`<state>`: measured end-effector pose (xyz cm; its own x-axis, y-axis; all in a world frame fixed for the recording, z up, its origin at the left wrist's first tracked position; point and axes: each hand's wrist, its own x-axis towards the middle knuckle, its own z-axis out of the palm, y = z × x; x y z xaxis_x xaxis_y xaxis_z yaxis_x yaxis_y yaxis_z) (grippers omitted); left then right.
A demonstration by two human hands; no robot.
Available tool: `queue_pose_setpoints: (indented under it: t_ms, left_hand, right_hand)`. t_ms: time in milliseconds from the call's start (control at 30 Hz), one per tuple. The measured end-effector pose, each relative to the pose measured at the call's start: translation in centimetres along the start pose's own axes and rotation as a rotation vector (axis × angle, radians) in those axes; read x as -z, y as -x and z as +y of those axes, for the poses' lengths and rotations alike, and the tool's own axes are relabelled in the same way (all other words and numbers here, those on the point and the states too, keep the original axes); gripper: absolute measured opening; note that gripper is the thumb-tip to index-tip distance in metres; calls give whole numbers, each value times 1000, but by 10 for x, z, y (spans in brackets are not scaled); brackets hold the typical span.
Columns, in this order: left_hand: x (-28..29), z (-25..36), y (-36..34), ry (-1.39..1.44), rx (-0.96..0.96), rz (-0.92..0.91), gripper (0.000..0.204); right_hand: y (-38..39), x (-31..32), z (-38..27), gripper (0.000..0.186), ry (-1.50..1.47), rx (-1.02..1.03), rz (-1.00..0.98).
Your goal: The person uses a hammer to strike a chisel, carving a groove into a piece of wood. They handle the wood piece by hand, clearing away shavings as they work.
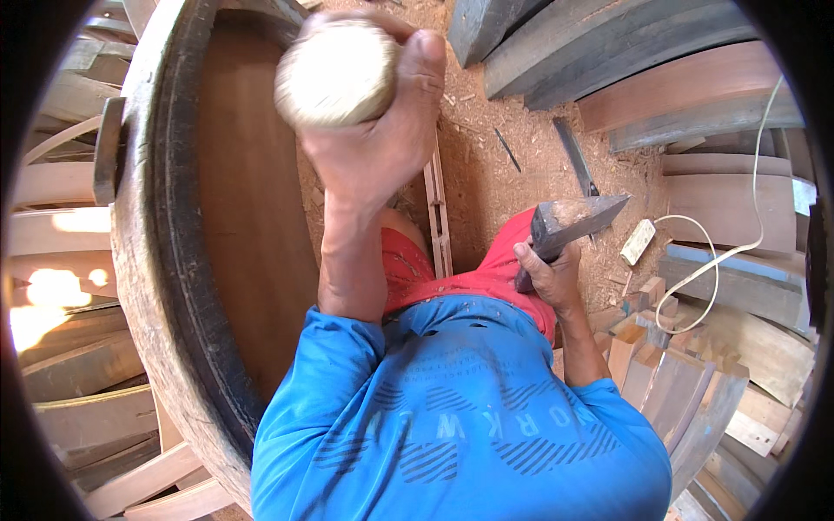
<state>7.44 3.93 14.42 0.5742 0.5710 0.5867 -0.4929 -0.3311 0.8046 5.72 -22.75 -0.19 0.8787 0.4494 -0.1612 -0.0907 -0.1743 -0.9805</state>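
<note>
A workshop floor (469, 130) strewn with sawdust and shavings lies below the seated person, with timber crowding its edges. Along its left side, rough boards (74, 373) are piled behind a big curved timber frame (143, 278), pale on the outer rim and dark along the inner one, which borders a brown panel (248, 165). Above the panel's upper right edge, the left hand (382, 152) grips a pale, round-ended block (339, 74), blurred; the thumb shows at the right, while the other fingers are mostly hidden. Right of it, a narrow slotted strip (437, 204) runs between the legs, over red shorts (408, 265) and a blue shirt (460, 373). A thin dark rod (507, 149) lies mid-floor. Over the right thigh, the right hand (553, 276) is closed around the handle of a dark wedge-headed tool (578, 221), head tilted up to the right. Beyond that head lies a dark flat strip (572, 148); near the floor's right edge are a white power strip (638, 243) with its cord, and stacked planks (686, 82).
</note>
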Motion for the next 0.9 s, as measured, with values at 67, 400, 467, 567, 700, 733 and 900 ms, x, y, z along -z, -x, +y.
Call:
queue_pose_setpoints:
  t_ms: [67, 400, 467, 567, 700, 733, 900]
  left_hand:
    - [3, -11, 9, 21, 188, -157, 13]
    - [35, -94, 114, 80, 441, -208, 11]
    - [36, -97, 115, 74, 436, -210, 11]
    - [46, -108, 122, -16, 390, -216, 10]
    - [37, -94, 116, 103, 492, -221, 9]
    - [34, -91, 114, 125, 497, -252, 9]
    - [15, -88, 120, 39, 431, -418, 10]
  right_hand:
    - [1, -4, -1, 29, 38, 114, 45]
    - [-14, 12, -130, 30, -208, 685, 91]
    - [-13, 15, -149, 36, -244, 837, 92]
    - [-6, 19, -161, 40, -275, 919, 150]
    - [-2, 37, -171, 44, -275, 1060, 154]
    - [0, 39, -173, 43, -291, 1066, 152]
    - [6, 51, -183, 40, -369, 1100, 98]
